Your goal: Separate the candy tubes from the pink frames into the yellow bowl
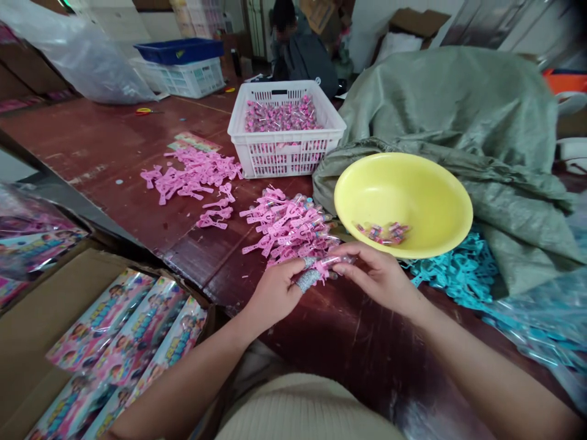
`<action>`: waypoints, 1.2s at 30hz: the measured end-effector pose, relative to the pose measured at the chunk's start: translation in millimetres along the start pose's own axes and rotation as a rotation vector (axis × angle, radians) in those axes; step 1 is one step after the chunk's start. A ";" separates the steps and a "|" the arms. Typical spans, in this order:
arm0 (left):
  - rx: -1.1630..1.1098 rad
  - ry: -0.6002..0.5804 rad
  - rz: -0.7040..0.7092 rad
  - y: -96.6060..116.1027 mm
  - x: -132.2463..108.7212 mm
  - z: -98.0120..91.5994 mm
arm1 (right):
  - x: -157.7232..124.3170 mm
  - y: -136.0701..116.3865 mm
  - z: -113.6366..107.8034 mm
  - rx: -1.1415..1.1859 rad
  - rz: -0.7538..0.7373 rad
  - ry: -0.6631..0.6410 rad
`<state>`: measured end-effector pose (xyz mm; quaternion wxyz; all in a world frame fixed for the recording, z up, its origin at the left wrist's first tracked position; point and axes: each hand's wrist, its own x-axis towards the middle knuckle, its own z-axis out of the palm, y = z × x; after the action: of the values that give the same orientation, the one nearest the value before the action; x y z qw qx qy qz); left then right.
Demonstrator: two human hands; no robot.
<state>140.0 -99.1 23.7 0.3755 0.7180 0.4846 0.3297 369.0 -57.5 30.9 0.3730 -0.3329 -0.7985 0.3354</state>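
Observation:
My left hand (285, 288), with grey wrapping on its thumb and a finger, is closed on a pink plastic piece (323, 266) in front of me. The fingertips of my right hand (373, 272) pinch a clear tube (340, 260) joined to that piece. Just beyond both hands lies a pile of pink pieces with clear tubes (293, 226). The yellow basin (413, 177), behind my right hand, holds a few small pink, wrapped-looking items (385, 233) at its bottom.
A white basket (287, 146) of small pink-filled tubes stands behind the piles. More pink pieces (197, 171) lie left, turquoise ones (458, 272) right. An open carton (27, 342) with printed packages (137, 330) is at lower left. A person (305, 55) is at the back.

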 end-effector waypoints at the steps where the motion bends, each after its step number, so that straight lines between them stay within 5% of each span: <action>1: 0.029 0.004 0.004 1.6 0.9 0.8 | -0.6 -0.1 -0.7 -0.008 -0.017 -0.004; 9: 0.423 0.071 0.202 -5.4 1.6 20.8 | -16.3 5.5 -0.8 -0.204 -0.162 0.009; 14: 0.478 0.119 0.277 -12.1 12.3 34.3 | -24.2 8.7 5.8 0.106 0.269 0.016; 16: 0.346 0.073 0.167 -12.5 19.4 36.9 | -25.0 11.4 4.6 0.270 0.436 0.051; 20: -0.224 -0.052 -0.245 -14.4 27.9 37.5 | -25.1 18.0 -10.5 0.337 0.521 0.245; 23: -0.497 -0.041 -0.384 -13.4 28.8 36.3 | -27.5 21.5 -18.7 0.411 0.563 0.188; 27: -0.430 -0.032 -0.179 -7.4 31.4 37.4 | -32.7 22.1 -14.4 0.483 0.481 0.026; 36: -0.091 -0.001 -0.019 -13.4 24.4 40.9 | -35.8 20.5 -4.0 0.277 0.363 -0.006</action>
<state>175.9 -81.8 -5.7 0.4112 0.6956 0.4758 0.3474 396.0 -73.0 3.5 0.3464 -0.4157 -0.6729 0.5044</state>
